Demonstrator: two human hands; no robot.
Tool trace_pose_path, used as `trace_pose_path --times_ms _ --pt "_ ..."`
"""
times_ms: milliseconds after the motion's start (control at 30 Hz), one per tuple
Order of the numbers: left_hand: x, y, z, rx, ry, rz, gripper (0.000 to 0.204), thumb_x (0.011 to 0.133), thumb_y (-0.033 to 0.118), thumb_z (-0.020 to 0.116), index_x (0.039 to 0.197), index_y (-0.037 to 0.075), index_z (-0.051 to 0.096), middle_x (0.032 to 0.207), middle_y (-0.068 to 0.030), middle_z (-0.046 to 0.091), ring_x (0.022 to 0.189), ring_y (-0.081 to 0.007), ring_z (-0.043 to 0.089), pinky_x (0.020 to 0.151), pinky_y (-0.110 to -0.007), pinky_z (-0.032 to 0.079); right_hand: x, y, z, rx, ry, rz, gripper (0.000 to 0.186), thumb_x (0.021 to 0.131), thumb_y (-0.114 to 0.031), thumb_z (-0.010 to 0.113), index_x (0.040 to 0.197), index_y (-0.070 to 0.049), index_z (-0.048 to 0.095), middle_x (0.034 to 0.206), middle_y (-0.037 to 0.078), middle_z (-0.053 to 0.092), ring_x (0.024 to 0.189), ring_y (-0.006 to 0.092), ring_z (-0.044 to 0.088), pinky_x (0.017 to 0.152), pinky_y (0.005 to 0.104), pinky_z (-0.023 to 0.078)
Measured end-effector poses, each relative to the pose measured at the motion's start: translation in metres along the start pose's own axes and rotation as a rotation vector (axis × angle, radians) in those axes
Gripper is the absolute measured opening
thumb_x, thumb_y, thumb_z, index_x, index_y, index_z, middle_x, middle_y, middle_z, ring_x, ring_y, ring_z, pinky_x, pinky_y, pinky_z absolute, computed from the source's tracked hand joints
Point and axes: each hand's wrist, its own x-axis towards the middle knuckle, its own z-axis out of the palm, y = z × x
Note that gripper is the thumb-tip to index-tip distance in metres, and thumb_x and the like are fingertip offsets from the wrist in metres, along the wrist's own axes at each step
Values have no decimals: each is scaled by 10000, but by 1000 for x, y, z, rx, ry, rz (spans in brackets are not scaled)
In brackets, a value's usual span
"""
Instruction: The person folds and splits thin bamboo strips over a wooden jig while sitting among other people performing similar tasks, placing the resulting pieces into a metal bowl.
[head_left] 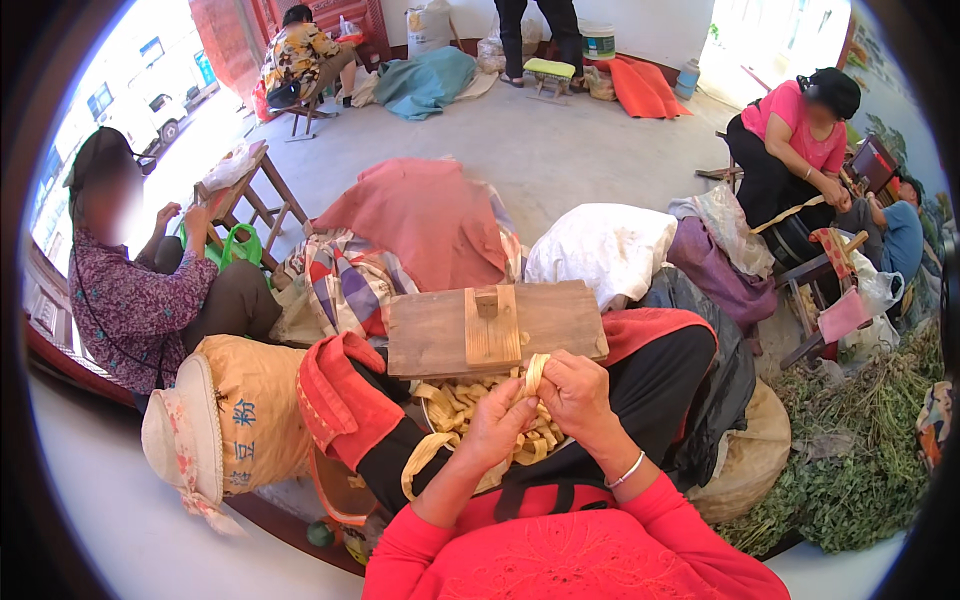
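Note:
My left hand (497,424) and my right hand (578,396) are close together over my lap, fingers closed in a pinch. Between them they grip a flat, pale yellow braided strip (538,372), folded over at the right fingers. One length of it loops down to the left of my left wrist. Just below the hands, a heap of yellow braid (545,437) lies in a round container between my thighs, its rim mostly hidden. Beyond the hands a wooden board (425,330) with a lighter upright piece (492,340) rests across my knees.
To my left are a stuffed orange sack (265,410) and a pale sun hat (185,430). Ahead lie cloth-covered bundles (425,220) and a white sack (605,245). Cut green plants (830,480) are piled at right. Other people (150,290) sit around, one standing at the back.

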Motion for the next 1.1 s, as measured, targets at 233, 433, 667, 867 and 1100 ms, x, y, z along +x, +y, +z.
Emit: trace_pose_path --times_ms 233,433,667,867,1100 --pt "-9 3 -8 1163 57 458 244 796 29 583 1039 47 606 824 -106 613 706 -307 625 578 -371 480 -56 35 33 528 -351 450 233 898 -190 574 775 0 627 778 86 641 695 224 616 609 337 467" --pt "-5 -12 -2 1120 102 544 332 766 53 599 1097 29 597 961 -108 590 775 -291 621 650 -376 497 -76 44 41 1542 -519 1052 306 957 -303 518 1122 -60 604 1113 56 636 1012 178 590 842 333 469" --pt "-4 12 -7 703 -92 407 320 833 115 602 1127 3 544 1104 -205 555 1000 -390 547 820 -417 465 -58 29 36 1135 -384 853 200 856 -2 532 1009 -10 661 1018 60 646 901 160 608 804 285 477" --pt "26 -8 -8 610 106 99 225 915 152 527 1026 -33 588 788 -133 619 733 -239 606 678 -331 475 -31 19 29 300 -32 171 81 773 -8 642 847 -6 673 1101 105 594 1012 259 535 872 314 418" --pt "-3 -18 9 -188 203 -374 235 979 228 464 979 50 618 630 17 483 550 -35 377 481 -190 284 -12 34 33 522 208 342 87 837 -28 624 820 48 664 1070 103 581 947 165 557 792 266 443"
